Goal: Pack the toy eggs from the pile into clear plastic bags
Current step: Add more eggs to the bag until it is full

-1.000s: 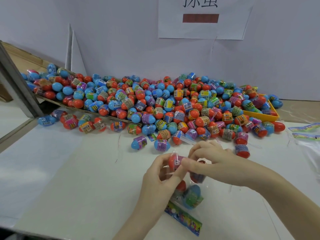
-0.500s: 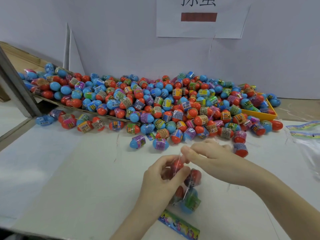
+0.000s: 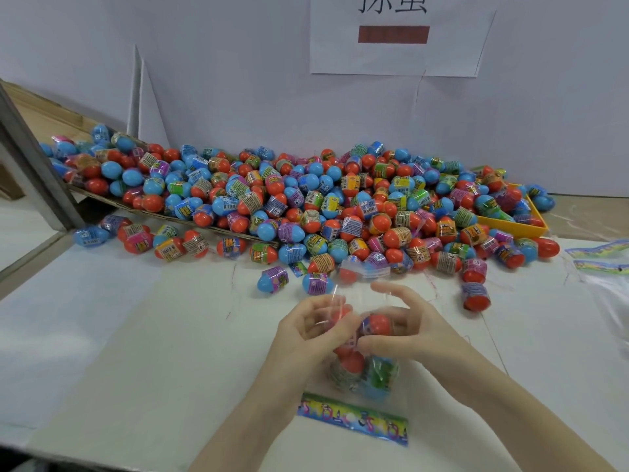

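Clear plastic bag held upright between both hands at the near middle of the white desk. Its mouth stands open toward the pile; its lower end rests near a printed cardboard header strip lying flat on the desk.

Left hand: fingers curled round the left side of the bag, thumb pressing the film. Grip closed on the bag.

Right hand: thumb and lower fingers wrapped round the right side of the bag, over an orange egg inside it; the forefinger stretches out above the bag's mouth. Grip closed on the bag.

Several eggs show through the film: orange ones high up, a green-labelled one lower. Motion blur; exact count cannot be told.

Pile of toy eggs, blue and orange with shrink labels, heaped along the back wall, well beyond the hands. Part of it lies on a tilted brown board at left, part spills over a yellow tray at right. Loose eggs sit nearer: a blue one and another just beyond the bag, an orange one off to the right.

More bags with printed headers at the desk's right edge. White paper sign taped on the wall above.
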